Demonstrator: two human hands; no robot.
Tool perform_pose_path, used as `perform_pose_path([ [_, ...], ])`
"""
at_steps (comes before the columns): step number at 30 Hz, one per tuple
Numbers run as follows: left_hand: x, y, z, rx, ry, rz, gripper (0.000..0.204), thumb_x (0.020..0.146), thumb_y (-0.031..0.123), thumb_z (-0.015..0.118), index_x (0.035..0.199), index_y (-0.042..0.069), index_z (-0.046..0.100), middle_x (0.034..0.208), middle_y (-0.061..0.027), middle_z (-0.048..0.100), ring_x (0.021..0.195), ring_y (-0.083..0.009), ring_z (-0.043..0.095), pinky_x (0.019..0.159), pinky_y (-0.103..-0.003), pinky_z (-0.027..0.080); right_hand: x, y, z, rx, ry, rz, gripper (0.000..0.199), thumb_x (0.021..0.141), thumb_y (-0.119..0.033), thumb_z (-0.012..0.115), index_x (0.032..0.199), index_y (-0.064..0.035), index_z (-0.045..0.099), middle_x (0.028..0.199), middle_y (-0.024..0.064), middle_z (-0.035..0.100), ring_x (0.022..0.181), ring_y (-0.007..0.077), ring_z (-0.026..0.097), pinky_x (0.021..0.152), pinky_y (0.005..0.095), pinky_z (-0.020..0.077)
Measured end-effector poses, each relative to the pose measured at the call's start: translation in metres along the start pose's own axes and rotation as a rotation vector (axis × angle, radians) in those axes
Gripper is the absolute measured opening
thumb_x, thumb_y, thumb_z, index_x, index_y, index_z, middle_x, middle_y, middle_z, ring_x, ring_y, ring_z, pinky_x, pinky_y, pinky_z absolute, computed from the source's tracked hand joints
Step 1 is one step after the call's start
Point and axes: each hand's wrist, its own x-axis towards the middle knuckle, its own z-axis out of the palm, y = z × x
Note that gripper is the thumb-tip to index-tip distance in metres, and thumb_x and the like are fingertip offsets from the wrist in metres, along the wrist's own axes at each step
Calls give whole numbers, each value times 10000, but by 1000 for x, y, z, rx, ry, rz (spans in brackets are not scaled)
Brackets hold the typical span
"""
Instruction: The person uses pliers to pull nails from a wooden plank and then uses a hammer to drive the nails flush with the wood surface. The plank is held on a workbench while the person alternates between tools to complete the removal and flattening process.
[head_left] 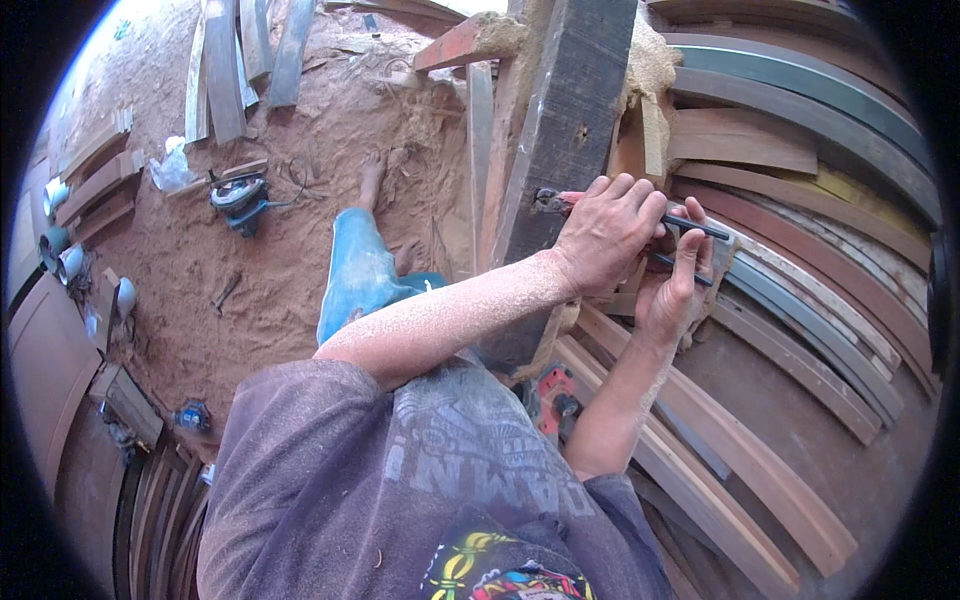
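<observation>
A thick, dark, worn wooden beam [572, 100] stands before me. A pliers-like tool with two slim black handles [712, 232] points at it, its head near a dark recess in the beam's face. My left hand [608, 225] is closed over the tool near a reddish part, the arm crossing in front of my chest. Around the handle ends, the fingers of my right hand [678, 285] are curled, thumb upward. Sawdust coats both forearms. My hands partly hide the tool's middle, and I cannot tell whether its jaws grip anything.
Stacked boards [800, 215] fill the right side. A red power tool [556, 398] sits below the beam. On the sandy floor at left lie a grey-and-blue power tool [240, 200], a white plastic bag [174, 165] and a blue tool [191, 415]. More planks [225, 75] lie at the far left.
</observation>
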Motion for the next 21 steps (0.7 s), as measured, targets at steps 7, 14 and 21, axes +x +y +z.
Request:
perform_pose_path([
  [7,-4,1,-2,-12,2,-50,463,812,107,782,1225,71,576,1053,-101,571,995,-309,583,838,-444,432,1,-1,-6,52,-82,17,464,1139,-200,597,1565,-26,537,1463,154,640,1263,226,657,1087,375,555],
  [14,-7,-5,1,-39,7,-63,601,718,86,799,1269,72,559,1079,-108,573,1002,-316,581,844,-449,430,1,1,1,43,-94,8,504,1129,-138,584,1608,-16,482,1488,161,629,1314,262,652,1103,401,563],
  [21,-3,-6,-3,-63,66,-83,560,688,107,795,1195,84,557,1036,-101,586,987,-316,616,843,-445,453,6,-7,15,-148,-81,-60,441,1121,-180,621,1507,25,564,1434,170,651,1288,262,656,1160,399,510],
])
